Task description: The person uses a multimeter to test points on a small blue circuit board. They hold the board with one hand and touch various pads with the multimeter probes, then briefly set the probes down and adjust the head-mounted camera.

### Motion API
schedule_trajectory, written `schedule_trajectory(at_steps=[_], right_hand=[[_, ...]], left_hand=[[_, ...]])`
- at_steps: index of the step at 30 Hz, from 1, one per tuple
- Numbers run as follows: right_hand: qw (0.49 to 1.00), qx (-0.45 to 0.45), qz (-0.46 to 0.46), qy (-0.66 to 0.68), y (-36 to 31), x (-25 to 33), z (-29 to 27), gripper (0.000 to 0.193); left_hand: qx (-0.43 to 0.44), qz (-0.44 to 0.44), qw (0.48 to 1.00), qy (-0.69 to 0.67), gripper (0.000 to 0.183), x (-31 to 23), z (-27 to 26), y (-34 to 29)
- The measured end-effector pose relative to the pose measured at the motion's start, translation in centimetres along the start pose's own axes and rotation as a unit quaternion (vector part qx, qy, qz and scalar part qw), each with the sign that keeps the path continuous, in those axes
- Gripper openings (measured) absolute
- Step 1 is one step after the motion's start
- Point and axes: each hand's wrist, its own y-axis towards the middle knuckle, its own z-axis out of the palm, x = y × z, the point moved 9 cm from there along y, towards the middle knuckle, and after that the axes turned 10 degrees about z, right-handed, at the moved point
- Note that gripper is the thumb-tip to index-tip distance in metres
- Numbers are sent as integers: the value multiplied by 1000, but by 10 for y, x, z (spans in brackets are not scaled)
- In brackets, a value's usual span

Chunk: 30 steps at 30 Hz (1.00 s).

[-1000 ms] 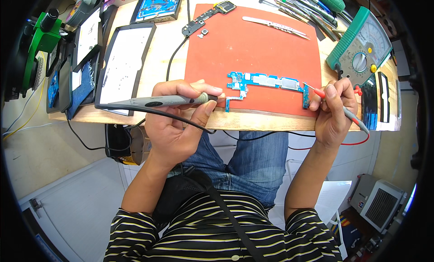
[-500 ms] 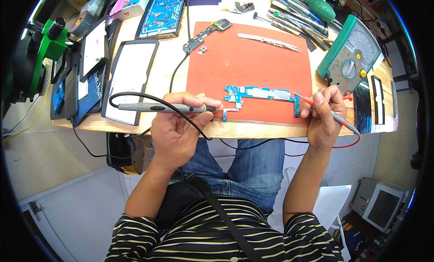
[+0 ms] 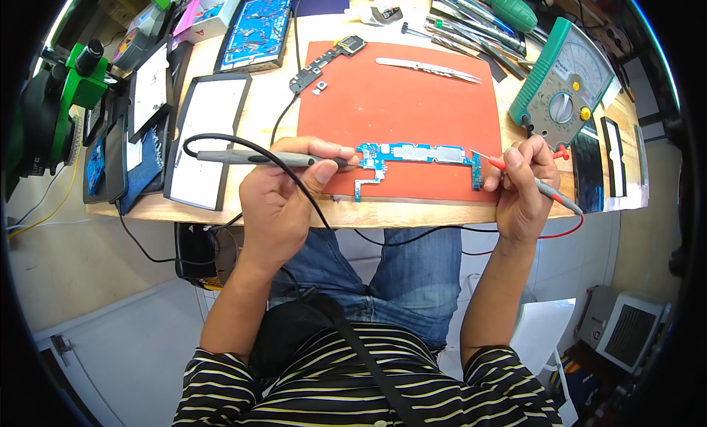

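A blue circuit board [image 3: 423, 153] with silver shields lies near the front of an orange-red mat [image 3: 398, 96]. My left hand [image 3: 276, 199] pinches a grey test probe [image 3: 291, 160] with a black lead, its front end beside the board's left end. The fingers hide part of that end, so I cannot tell whether the tip touches. In my right hand [image 3: 524, 188] is a red-and-grey test probe [image 3: 556, 196], its thin tip pointing at the board's right end; contact there is too small to tell. An analog multimeter [image 3: 563, 85] in a green case stands at the right.
Tweezers [image 3: 427, 68] and a dark phone part [image 3: 324, 65] lie at the mat's far side. A white-lined tray [image 3: 210, 132] and a green-and-black microscope stand [image 3: 74, 81] are on the left. Several tools [image 3: 471, 33] and a green air blower [image 3: 512, 11] fill the back right.
My left hand has shifted the grey probe up along the board's left end. The right hand stays about where it was at the other end. The whole view has moved slightly.
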Motion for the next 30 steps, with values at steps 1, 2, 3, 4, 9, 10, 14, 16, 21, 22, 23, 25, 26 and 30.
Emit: schedule_trajectory(at_steps=[1,2,3,4,9,10,14,16,21,22,23,25,26,30], right_hand=[[1000,0,-4,0,0,1,-1,25],[1000,0,-7,2,0,1,-1,25],[1000,2,-8,6,1,0,-1,24],[1000,1,-6,6,0,-1,-1,24],[1000,8,-17,6,0,0,-2,23],[1000,7,-15,5,0,-1,-2,22],[1000,9,-16,4,0,-1,-2,23],[1000,9,-16,-1,0,-1,-1,23],[1000,10,-20,1,0,-1,0,23],[1000,9,-19,-1,0,-1,1,23],[1000,6,-18,-1,0,-1,0,23],[999,9,-21,-31,-1,0,2,23],[999,9,-20,-45,-2,-1,3,23],[999,8,-24,-32,-1,0,2,23]], left_hand=[[2,4,1000,-4,13,0,1,2],[5,2,1000,1,14,1,2,4],[11,12,999,28,15,0,3,6],[7,0,1000,29,15,3,3,8],[6,-9,1000,13,17,9,3,21],[7,-12,1000,5,18,10,3,23],[33,-15,999,-4,18,15,8,30],[42,-19,999,-12,17,17,11,30],[40,-24,999,-28,16,22,10,30],[47,-18,998,-26,15,21,12,30],[53,-13,998,-28,15,21,13,30],[53,-16,998,-27,14,22,13,29],[51,-19,998,-31,14,23,13,28],[55,-28,998,-25,13,24,13,27]])
